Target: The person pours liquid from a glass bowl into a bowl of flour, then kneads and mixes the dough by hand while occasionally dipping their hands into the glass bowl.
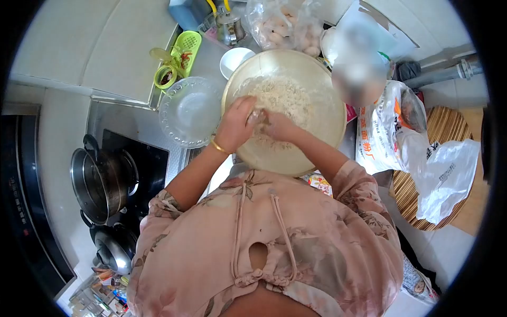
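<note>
Hands both working inside the big pale basin (325,100), centre of the head view. Left hand (236,126): back of the hand up, wrist over the near-left rim, fingers bent and pointing inward toward the other hand. Left forearm comes up from lower left on a diagonal, gold bangle (218,145) at the wrist. Right hand (277,128): reaches across from lower right, knuckles up, fingers curled toward the left hand's fingers. Fingertips of the two meet or nearly meet left of the basin's middle (overlap hides which).

Grip, both sides: partly closed, fingers bent inward. Can't tell whether either has hold of any dough or is just rubbing fingers; some pale stuff seems to coat the fingertips.

Flour mix (282,98) sits in the basin, loose and crumbly, mostly beyond the hands, with some below them.

Around it on the worktop (209,70): clear scalloped dish (191,113) just left of the basin, white bowl (234,61) at its far-left edge, green tray (188,48) farther left, bag of eggs (275,30) behind. Printed plastic bag (377,138) stands to the right, near the round striped board (409,203). Pot (95,187) on the far left, well apart from the hands.
</note>
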`<state>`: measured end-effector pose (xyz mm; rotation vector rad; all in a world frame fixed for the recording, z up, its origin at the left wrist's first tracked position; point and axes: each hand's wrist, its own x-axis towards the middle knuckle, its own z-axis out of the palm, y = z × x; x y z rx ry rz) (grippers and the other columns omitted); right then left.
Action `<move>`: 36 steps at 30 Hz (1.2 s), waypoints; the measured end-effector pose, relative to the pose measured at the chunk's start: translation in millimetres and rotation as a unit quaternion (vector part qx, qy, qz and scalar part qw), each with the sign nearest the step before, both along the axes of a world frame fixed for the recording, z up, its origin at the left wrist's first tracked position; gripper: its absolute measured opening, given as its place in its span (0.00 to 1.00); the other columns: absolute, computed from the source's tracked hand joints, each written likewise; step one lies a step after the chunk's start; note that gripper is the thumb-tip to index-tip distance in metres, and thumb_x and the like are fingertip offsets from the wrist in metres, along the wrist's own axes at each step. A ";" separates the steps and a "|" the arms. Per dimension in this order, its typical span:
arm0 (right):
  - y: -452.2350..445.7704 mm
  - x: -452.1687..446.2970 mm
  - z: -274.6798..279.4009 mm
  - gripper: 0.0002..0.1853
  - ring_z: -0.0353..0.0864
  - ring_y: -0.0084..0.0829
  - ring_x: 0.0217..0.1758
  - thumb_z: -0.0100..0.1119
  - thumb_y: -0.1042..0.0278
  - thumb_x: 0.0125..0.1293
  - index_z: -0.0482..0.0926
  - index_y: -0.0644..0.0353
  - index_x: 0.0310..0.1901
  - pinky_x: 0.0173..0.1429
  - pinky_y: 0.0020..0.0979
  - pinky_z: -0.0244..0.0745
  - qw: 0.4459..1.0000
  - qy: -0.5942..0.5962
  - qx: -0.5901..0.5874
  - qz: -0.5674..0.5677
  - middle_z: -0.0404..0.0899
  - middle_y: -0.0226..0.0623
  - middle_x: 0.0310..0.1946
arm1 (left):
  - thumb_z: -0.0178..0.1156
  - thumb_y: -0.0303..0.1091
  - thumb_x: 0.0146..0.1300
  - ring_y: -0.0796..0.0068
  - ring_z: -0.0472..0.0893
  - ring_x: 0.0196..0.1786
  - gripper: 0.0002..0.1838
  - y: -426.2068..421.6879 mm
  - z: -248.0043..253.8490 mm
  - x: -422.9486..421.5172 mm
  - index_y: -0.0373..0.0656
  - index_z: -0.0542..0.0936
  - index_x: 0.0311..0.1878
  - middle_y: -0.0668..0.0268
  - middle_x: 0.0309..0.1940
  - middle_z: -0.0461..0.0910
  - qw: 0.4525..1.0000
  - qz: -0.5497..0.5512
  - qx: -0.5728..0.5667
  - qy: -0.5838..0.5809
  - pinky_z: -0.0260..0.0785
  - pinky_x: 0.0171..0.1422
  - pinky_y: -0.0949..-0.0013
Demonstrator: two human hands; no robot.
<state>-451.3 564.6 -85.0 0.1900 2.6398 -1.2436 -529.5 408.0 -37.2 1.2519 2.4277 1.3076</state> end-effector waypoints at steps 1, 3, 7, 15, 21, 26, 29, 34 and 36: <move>13.6 -9.2 1.4 0.21 0.77 0.51 0.45 0.53 0.63 0.53 0.73 0.63 0.48 0.51 0.43 0.71 1.000 -0.016 0.026 -0.002 0.76 0.59 0.38 | 0.56 0.28 0.55 0.50 0.72 0.52 0.19 -3.2 -1.4 3.4 0.35 0.72 0.51 0.50 0.49 0.73 1.000 0.004 -0.015 0.018 0.65 0.56 0.58; 44.8 -29.9 13.7 0.22 0.78 0.49 0.45 0.54 0.59 0.54 0.74 0.63 0.49 0.52 0.42 0.71 0.993 -0.047 0.105 -0.021 0.78 0.55 0.38 | 0.56 0.26 0.53 0.52 0.73 0.50 0.19 -8.7 -4.1 6.8 0.37 0.73 0.50 0.52 0.46 0.74 0.997 0.012 -0.046 0.055 0.67 0.53 0.58; 63.7 -61.8 -23.6 0.21 0.75 0.47 0.51 0.54 0.56 0.55 0.76 0.59 0.48 0.55 0.41 0.68 0.969 0.021 0.207 -0.136 0.76 0.51 0.46 | 0.56 0.24 0.51 0.53 0.76 0.46 0.17 -4.3 0.1 6.8 0.40 0.75 0.48 0.54 0.44 0.76 0.996 0.018 -0.048 0.073 0.68 0.50 0.58; -12.7 -19.7 -7.3 0.19 0.75 0.38 0.52 0.54 0.49 0.54 0.78 0.48 0.44 0.56 0.46 0.65 0.923 -0.017 0.274 0.269 0.79 0.37 0.42 | 0.56 0.26 0.52 0.54 0.76 0.45 0.17 -5.6 -3.2 7.3 0.40 0.75 0.48 0.55 0.44 0.76 0.996 0.045 -0.036 0.071 0.69 0.49 0.59; 15.0 37.0 17.5 0.17 0.66 0.37 0.61 0.54 0.51 0.55 0.78 0.47 0.45 0.64 0.54 0.53 0.842 0.102 0.289 0.444 0.74 0.33 0.48 | 0.56 0.27 0.52 0.54 0.76 0.46 0.18 -7.7 1.0 7.5 0.40 0.74 0.49 0.55 0.44 0.76 0.997 0.041 -0.050 0.044 0.69 0.50 0.59; 12.0 -28.2 -23.1 0.20 0.65 0.37 0.62 0.54 0.52 0.55 0.75 0.47 0.49 0.67 0.57 0.46 0.842 0.134 0.391 0.347 0.72 0.35 0.53 | 0.56 0.27 0.51 0.54 0.76 0.45 0.19 -7.3 -1.0 9.4 0.40 0.74 0.49 0.56 0.44 0.76 0.995 0.039 -0.062 0.073 0.69 0.50 0.59; 23.3 -36.2 -21.1 0.21 0.67 0.39 0.60 0.55 0.55 0.55 0.74 0.50 0.50 0.64 0.59 0.49 0.920 0.048 0.348 0.170 0.70 0.38 0.55 | 0.56 0.27 0.51 0.57 0.76 0.44 0.19 -7.7 -1.3 11.5 0.40 0.74 0.49 0.57 0.43 0.75 0.994 0.041 -0.056 0.087 0.69 0.48 0.60; 100.1 -5.9 5.1 0.20 0.70 0.44 0.56 0.55 0.56 0.57 0.76 0.55 0.49 0.60 0.43 0.64 0.954 -0.090 0.269 0.097 0.72 0.47 0.53 | 0.56 0.27 0.51 0.58 0.76 0.44 0.19 -6.5 0.1 9.7 0.40 0.73 0.49 0.57 0.44 0.75 0.995 0.044 -0.048 0.071 0.69 0.47 0.60; 125.3 -7.5 1.7 0.18 0.72 0.44 0.52 0.55 0.57 0.56 0.77 0.57 0.45 0.56 0.43 0.67 0.963 -0.038 0.265 0.009 0.74 0.48 0.48 | 0.56 0.28 0.51 0.58 0.76 0.44 0.19 -8.3 0.4 9.4 0.40 0.73 0.50 0.57 0.44 0.75 0.996 0.041 -0.044 0.058 0.69 0.46 0.60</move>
